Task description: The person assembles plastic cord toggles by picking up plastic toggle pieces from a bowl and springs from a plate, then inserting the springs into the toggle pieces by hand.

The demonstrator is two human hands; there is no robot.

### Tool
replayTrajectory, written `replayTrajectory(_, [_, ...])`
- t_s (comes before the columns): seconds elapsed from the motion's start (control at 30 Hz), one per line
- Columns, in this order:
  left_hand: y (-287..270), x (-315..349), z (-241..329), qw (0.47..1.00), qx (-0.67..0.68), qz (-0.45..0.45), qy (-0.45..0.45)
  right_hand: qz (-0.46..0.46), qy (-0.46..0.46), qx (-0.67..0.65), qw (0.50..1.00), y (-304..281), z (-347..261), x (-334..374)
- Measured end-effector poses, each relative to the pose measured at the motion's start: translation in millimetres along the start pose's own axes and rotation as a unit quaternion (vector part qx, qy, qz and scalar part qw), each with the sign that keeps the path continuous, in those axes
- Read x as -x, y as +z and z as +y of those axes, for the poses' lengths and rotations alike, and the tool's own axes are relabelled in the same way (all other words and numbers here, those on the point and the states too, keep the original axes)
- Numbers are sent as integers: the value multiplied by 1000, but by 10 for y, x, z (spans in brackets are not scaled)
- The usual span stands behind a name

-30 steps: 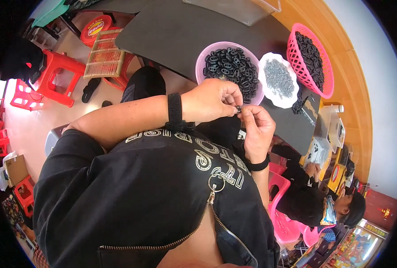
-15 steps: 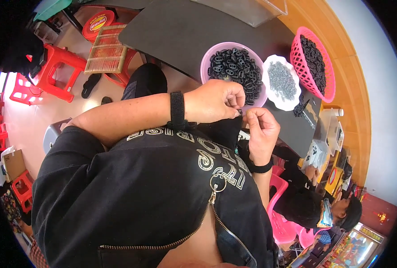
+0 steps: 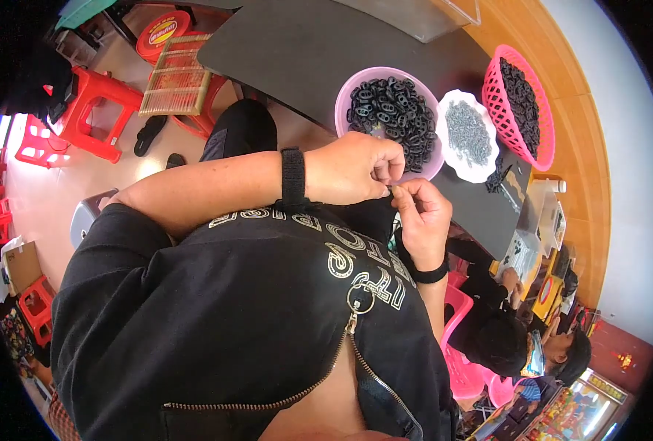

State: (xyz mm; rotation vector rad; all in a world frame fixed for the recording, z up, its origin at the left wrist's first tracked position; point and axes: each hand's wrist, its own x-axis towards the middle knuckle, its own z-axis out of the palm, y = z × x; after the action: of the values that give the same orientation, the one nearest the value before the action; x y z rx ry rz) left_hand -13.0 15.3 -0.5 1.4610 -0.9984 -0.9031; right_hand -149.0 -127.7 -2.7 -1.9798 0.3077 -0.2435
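- Left hand (image 3: pixel 352 170): fingertips pinched; a tiny dark piece (image 3: pixel 390 189) apparently gripped.
- Lilac bowl (image 3: pixel 341 106): set at twelve o'clock from the pinch.
- Right hand (image 3: pixel 423 213): pinched, just brought back onto the piece; two-handed handling seems resumed.

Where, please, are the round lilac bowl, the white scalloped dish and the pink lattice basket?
Round lilac bowl (image 3: pixel 340 112), head view: left rim.
White scalloped dish (image 3: pixel 470 173), head view: lower rim.
Pink lattice basket (image 3: pixel 498 103), head view: left wall.
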Motion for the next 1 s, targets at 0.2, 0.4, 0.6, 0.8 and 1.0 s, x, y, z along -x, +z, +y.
replayTrajectory(0.2, [-9,2,-18,1000,28,-8,-8,27,-16,3,1000,63,-16,-31])
replayTrajectory(0.4, [-60,-40,-34,991,114,57,-44,82,-36,-31,995,-7,-115,-204])
replayTrajectory(0.6, [-112,-36,-64,983,141,103,-49,53,-119,326,936,-160,-7,-595])
replayTrajectory(0.8, [-129,-50,-81,982,147,108,-48,41,-119,411,903,-26,-1,-658])
replayTrajectory(1.0, [-117,-59,-119,979,168,104,-41,40,-124,416,900,-20,14,-651])
